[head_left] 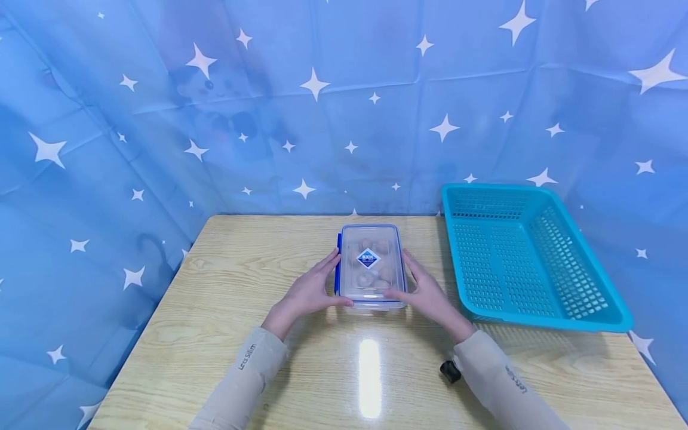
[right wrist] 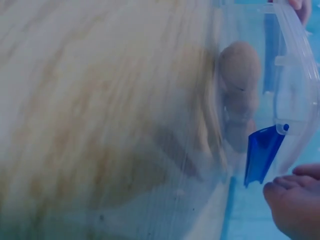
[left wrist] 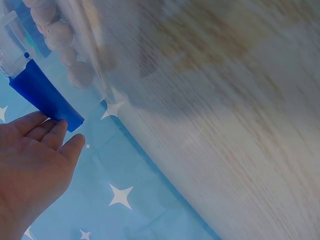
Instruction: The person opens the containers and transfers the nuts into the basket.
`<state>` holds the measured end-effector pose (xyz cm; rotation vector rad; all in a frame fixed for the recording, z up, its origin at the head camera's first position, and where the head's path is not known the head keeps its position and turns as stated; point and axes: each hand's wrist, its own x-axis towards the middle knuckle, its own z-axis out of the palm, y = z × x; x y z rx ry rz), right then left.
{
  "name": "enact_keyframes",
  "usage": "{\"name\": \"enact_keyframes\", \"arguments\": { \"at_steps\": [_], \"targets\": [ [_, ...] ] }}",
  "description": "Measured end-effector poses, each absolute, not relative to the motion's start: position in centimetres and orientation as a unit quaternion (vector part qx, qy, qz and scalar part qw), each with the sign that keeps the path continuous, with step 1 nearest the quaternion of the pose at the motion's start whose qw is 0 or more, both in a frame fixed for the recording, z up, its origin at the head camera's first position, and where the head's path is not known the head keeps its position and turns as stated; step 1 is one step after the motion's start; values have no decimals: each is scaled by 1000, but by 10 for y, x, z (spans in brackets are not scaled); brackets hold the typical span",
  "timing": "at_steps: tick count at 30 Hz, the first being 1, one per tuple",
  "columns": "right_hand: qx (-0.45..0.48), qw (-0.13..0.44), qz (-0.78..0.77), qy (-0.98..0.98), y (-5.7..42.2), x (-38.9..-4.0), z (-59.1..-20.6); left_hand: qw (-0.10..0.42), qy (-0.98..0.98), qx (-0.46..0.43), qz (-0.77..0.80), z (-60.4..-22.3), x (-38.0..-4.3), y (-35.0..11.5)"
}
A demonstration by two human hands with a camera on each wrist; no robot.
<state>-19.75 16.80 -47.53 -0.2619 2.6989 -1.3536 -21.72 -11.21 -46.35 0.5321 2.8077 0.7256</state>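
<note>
Sleeves (head_left: 236,382), the left reading "Lets Slim", lead to your left hand (head_left: 310,291) and right hand (head_left: 430,297), both spread, flanking the box (head_left: 378,275) at its 8 and 4 o'clock. Tabletop (head_left: 183,334) carries that box, label (head_left: 368,258) reading "BXH", basket (head_left: 513,269) at 3 o'clock.

A: Starting where?
B: With the container (head_left: 371,306), on the table (head_left: 242,251), near the back edge and roughly midway across.
A: Hands?
B: Left hand (head_left: 309,291) at the left side, right hand (head_left: 430,292) at the right (flanked from both, then).
A: Inside?
B: Several lumps (right wrist: 240,65), under the lid (head_left: 349,245); on the lid, a sticker (head_left: 368,258). At the left side, touching the left hand, a clip (left wrist: 47,97).
A: Farther right?
B: Past the right hand, a basket (head_left: 543,322), toward the back right corner.
A: Behind everything?
B: A curtain (head_left: 349,119), beyond the back edge and along both sides.
</note>
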Motion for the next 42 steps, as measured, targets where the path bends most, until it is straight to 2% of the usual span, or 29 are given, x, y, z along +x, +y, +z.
{"name": "enact_keyframes", "arguments": {
  "at_steps": [15, 23, 32, 42],
  "targets": [
    [-123, 47, -430, 893, 165, -196, -486, 97, 943, 187, 259, -465, -220, -112],
    [-118, 46, -438, 890, 160, -195, -486, 104, 914, 181, 347, -468, -219, -111],
    [-118, 48, -433, 892, 159, -194, -484, 121, 795, 113, 583, -476, -221, -106],
    [-116, 49, -431, 894, 159, -192, -484, 76, 799, 39, 596, -478, -221, -98]
  ]
}}
